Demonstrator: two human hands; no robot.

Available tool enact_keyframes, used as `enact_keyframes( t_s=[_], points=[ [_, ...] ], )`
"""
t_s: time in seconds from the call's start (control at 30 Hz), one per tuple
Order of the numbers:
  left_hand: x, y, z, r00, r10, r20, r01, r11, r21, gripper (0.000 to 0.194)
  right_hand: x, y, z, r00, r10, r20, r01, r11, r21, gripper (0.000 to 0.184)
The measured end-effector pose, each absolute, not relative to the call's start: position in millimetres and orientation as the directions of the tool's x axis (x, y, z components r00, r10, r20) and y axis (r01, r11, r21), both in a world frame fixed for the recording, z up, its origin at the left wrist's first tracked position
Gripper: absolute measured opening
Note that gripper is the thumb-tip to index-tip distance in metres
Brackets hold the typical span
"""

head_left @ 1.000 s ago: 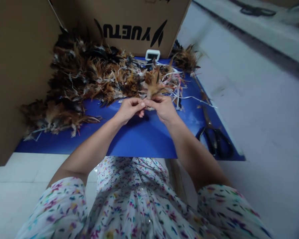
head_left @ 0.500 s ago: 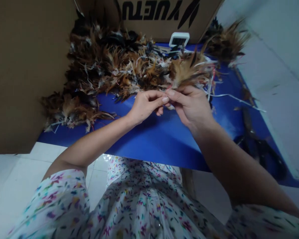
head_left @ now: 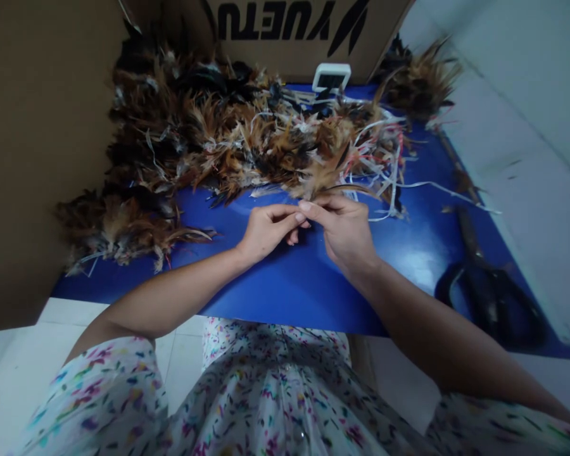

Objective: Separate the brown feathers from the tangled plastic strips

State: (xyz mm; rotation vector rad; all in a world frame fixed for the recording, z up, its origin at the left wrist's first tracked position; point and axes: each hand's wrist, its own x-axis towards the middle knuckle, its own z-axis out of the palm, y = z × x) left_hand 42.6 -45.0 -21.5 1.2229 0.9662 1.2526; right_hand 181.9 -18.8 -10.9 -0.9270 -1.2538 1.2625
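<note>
My left hand (head_left: 268,231) and my right hand (head_left: 346,231) meet above the blue tabletop, thumbs and forefingers pinched together fingertip to fingertip. A small bunch of tan feathers (head_left: 319,177) fans out just beyond the fingertips and appears held by its base in my right hand. Whatever lies inside the left pinch is too small and covered to make out. Behind the hands spreads a large pile of brown and black feather bunches (head_left: 218,136), with white and red ties (head_left: 384,158) tangled at its right end.
Black-handled scissors (head_left: 487,288) lie at the table's right side. A smaller feather clump (head_left: 128,221) is at left, another (head_left: 420,79) at the back right. Cardboard boxes stand at left (head_left: 38,158) and behind (head_left: 285,47). A white-framed device (head_left: 331,77) leans near the back box.
Both hands have come a little nearer to me and to the left, still pinched together. The tan feathers moved with them, uncovering more of the ties. The view has shifted slightly.
</note>
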Motion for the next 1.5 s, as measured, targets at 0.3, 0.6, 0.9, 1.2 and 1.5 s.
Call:
enact_keyframes(
  t_s=[0.3, 0.6, 0.9, 1.2, 1.5],
  points=[
    [43, -56, -19, -0.06, 0.99, 0.129, -0.249, -0.14, 0.958, 0.035, 196, -1, -10, -0.287, 0.949, 0.131, -0.165, 0.085, -0.983, 0.025],
    [47, -70, -11, 0.062, 0.951, 0.304, -0.137, -0.293, 0.946, 0.034, 154, 46, -8, -0.543, 0.797, 0.265, 0.406, 0.525, -0.748, 0.007],
    [43, -62, -16, 0.048, 0.946, 0.321, -0.149, -0.311, 0.939, 0.033, 123, 48, -1, -0.703, 0.702, 0.112, 0.675, 0.708, -0.207, 0.013],
    [43, -59, -15, 0.013, 0.977, 0.211, -0.23, -0.202, 0.952, 0.04, 138, 51, -15, -0.603, 0.765, 0.223, 0.623, 0.628, -0.467, 0.011],
    [39, -49, -14, -0.001, 1.0, 0.008, -0.398, -0.008, 0.917, 0.038, 214, 21, 15, -0.448, 0.866, 0.223, 0.119, 0.305, -0.945, 0.01]
  ],
)
